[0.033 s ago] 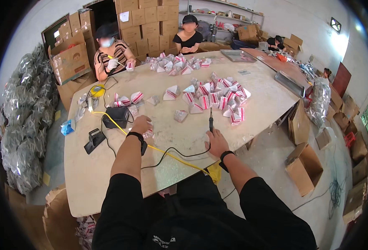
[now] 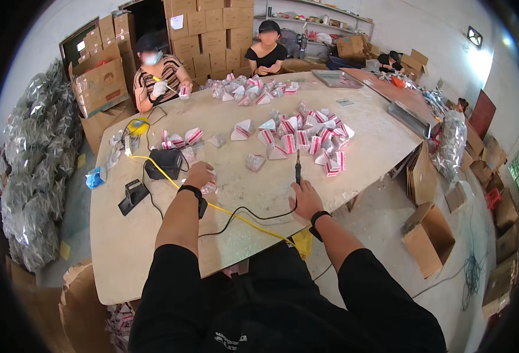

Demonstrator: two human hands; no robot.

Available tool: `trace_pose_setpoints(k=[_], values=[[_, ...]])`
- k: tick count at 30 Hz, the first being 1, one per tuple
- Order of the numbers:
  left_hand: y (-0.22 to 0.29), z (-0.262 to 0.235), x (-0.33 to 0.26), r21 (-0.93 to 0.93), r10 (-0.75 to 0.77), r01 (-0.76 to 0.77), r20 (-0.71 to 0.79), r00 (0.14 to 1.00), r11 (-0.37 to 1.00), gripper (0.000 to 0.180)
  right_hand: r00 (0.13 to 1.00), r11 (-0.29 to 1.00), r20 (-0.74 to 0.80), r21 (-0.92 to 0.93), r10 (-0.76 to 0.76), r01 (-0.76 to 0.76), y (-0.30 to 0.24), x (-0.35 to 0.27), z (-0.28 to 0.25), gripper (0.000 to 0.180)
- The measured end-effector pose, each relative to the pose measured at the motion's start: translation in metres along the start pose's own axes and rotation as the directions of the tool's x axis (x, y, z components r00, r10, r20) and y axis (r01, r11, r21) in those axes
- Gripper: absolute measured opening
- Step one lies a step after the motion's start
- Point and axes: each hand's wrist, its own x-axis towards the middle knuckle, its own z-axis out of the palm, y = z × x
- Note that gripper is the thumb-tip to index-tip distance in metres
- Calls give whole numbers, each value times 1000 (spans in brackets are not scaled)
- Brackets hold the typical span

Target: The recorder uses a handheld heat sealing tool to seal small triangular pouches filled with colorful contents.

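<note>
My right hand (image 2: 307, 200) is closed round the dark handle of a soldering iron (image 2: 298, 170), its thin tip pointing away from me over the table. A black cord (image 2: 259, 219) runs from it to the left. My left hand (image 2: 199, 175) is bent over a small clear plastic packet (image 2: 209, 187) with red-and-white card. Its fingertips are partly hidden, but they look closed on the packet's edge. Ahead of my hands lies a heap of similar triangular packets (image 2: 303, 135). A single packet (image 2: 255, 162) rests between my hands.
On the table (image 2: 124, 235) left of me are a black box (image 2: 164, 165), a black stand (image 2: 133, 197) and a yellow cable (image 2: 242, 220). Across sit two people, one holding a yellow-handled tool (image 2: 164, 84). Silver bags (image 2: 36, 170) stand left; an open carton (image 2: 429, 240) lies right.
</note>
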Motion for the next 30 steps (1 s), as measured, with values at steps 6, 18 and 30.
trace_pose_setpoints(k=[6,18,30], values=[[-14,-22,-5,-27,125,-126,-30,992,992,38,999,999,-2,-36,-40,40,11,29,-1,49],[-42,-131,-36,-753,-92,33,-36,995,657,52,980,985,-110,-70,-163,156,-4,94,-6,44],[-24,-137,-29,-922,-266,169,76,961,348,44,922,941,-200,-149,-331,305,3,138,-42,29]])
